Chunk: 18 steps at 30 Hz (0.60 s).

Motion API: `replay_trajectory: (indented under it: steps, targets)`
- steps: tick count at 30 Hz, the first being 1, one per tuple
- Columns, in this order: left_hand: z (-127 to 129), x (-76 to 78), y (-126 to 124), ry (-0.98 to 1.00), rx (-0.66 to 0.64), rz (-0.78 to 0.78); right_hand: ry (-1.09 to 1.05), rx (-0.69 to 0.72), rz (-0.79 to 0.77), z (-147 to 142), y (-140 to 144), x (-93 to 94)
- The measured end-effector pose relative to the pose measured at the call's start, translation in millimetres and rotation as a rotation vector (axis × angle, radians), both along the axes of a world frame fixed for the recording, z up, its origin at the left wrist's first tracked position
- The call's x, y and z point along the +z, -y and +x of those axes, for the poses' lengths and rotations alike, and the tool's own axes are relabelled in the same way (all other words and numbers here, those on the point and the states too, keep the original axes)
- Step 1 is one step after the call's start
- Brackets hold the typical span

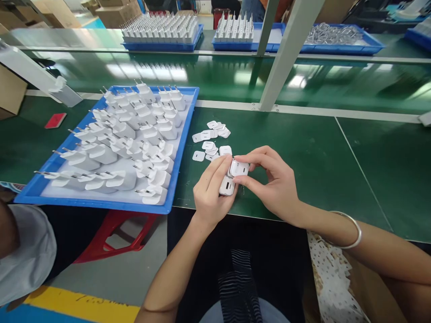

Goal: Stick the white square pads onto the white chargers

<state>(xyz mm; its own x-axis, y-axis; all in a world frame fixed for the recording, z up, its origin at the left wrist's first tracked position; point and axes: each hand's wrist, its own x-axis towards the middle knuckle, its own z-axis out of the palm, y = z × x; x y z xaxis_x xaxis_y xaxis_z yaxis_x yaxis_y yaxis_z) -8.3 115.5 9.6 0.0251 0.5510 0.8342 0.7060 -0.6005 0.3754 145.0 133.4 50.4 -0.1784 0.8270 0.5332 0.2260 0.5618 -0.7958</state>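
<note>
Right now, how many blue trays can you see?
4, perhaps more. One blue tray of white chargers lies left of the hands; two sit across the far bench; a fourth's corner shows far right, mostly cut off.

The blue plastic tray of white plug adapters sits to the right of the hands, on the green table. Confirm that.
Not quite. The head view shows the blue plastic tray of white plug adapters to the left of the hands, on the green table. The left hand and right hand hold a white adapter together beside its near right corner.
</note>
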Motion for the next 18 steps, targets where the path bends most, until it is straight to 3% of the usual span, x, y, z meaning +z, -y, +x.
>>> replay_trajectory:
  steps: [12, 18]
  targets:
    - [1.7, 4.7, 0.4, 0.011, 0.000, 0.007, -0.017, -0.001, -0.023, -0.8, 2.1, -1.9]
    - [1.3, 5.0, 0.6, -0.012, 0.009, -0.011, 0.135, -0.090, 0.204, 4.5, -0.2, -3.8]
